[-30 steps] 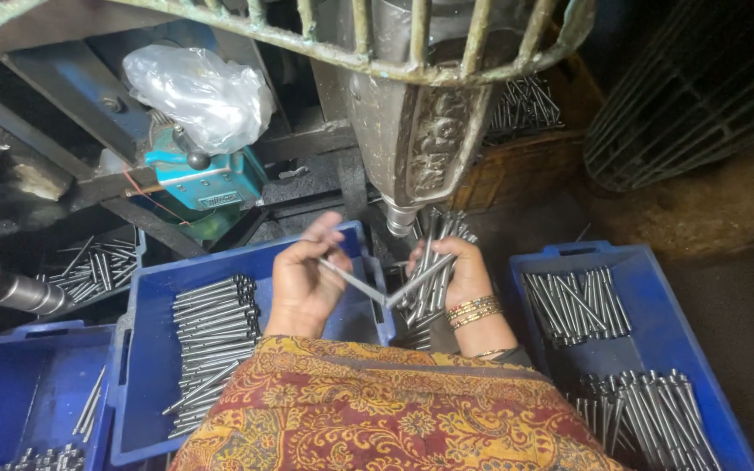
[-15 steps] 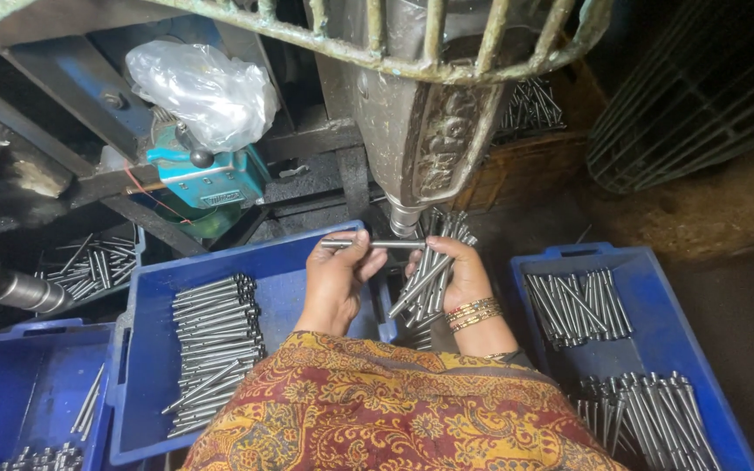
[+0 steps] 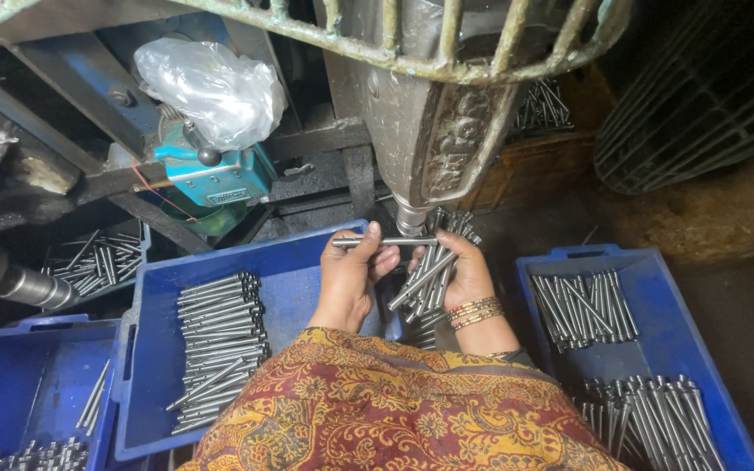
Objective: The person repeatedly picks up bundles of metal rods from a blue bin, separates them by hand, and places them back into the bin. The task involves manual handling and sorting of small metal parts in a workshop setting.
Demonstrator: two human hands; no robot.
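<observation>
My left hand [image 3: 348,279] pinches one thin metal rod [image 3: 390,242] and holds it level just below the nose of a heavy cast machine head [image 3: 434,131]. My right hand [image 3: 462,277], with bangles at the wrist, grips a bundle of the same metal rods [image 3: 425,277] fanned upward toward the machine. Both hands hover over the right end of a blue crate [image 3: 307,262] that has a neat stack of rods [image 3: 218,344] in its left half.
A second blue crate [image 3: 665,288] at the right holds more rods. Another blue crate [image 3: 10,392] sits at lower left. A teal motor box [image 3: 215,174] under a clear plastic bag [image 3: 211,87] stands behind. A wire guard [image 3: 709,96] fills the upper right.
My left hand has moved right and up, bringing the single rod from a slanted pose to level under the machine nose. My right hand has kept its bundle nearly still.
</observation>
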